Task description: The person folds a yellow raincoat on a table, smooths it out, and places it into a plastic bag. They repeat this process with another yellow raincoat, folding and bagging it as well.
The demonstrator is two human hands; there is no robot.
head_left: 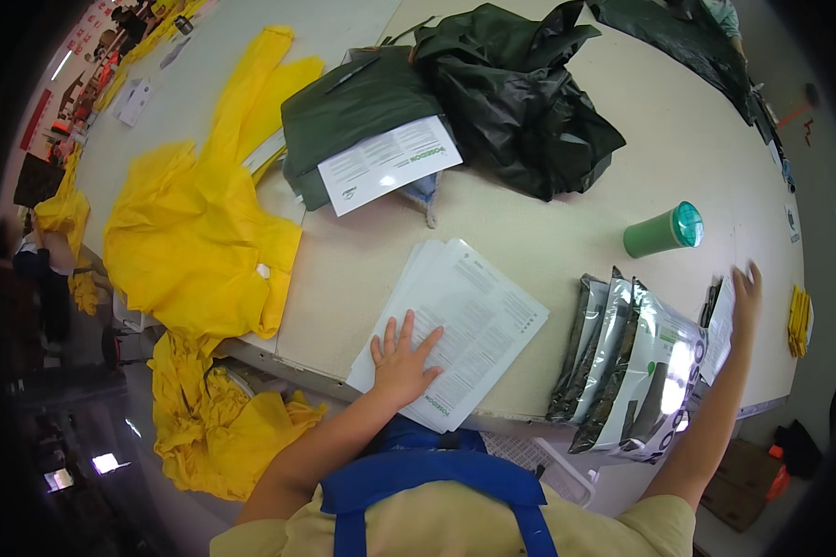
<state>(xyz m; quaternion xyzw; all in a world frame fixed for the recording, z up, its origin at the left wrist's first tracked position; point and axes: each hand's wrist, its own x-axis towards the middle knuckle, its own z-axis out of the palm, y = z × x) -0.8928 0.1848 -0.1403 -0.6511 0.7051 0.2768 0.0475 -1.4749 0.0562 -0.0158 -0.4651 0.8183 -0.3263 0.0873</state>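
Observation:
My left hand [405,365] lies flat with fingers spread on a stack of printed white sheets [478,320], near the table's front edge. At the right, my right hand [747,299] is raised past several silver and white plastic packets [646,367]. Its fingers look stretched out and slightly blurred, and no object shows in them. Close beside that hand lie white printed papers [718,330], partly hidden behind the packets. A green cup [661,230] with a clear teal lid rests between the packets and the far bags.
A yellow garment [190,232] covers the left part of the table, and more yellow cloth [218,418] hangs below its edge. Ahead lie a dark green folded piece [358,107] with a printed card [390,165] on it, and a crumpled black plastic bag [520,102]. Other people are far off.

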